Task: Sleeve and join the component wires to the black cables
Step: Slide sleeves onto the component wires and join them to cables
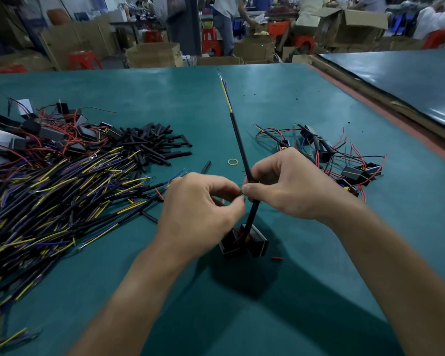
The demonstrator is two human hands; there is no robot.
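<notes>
Bench items, as you hold them:

- Your left hand (201,209): thumb and forefinger pressed tip to tip, pinching a thin wire end. The other fingers are curled under. What wire it is, too small to tell.
- Your right hand (288,186): fingers curled round the black cable (238,142), with thumb and forefinger pinching at the same spot, touching your left fingertips.
- The black cable: held over the middle of the green table (267,98), slanting away from you. Its far end shows yellow and blue wires, and its near end runs down to the component.
- Component (254,244): a small black block with red wires, just below and between your hands, partly hidden by your left hand.
- Cable pile (49,191): black cables with yellow and blue ends, on your left.
- Sleeve pile (152,145): short black tubes, behind the cable pile.
- Spare components (23,129): far left, tangled with red wires.
- Joined sets (344,163): on your right, well apart from your hands.
- Yellow rubber band (232,162): flat on the table, just beside the cable.
- Red scrap (277,258): near the component.
</notes>
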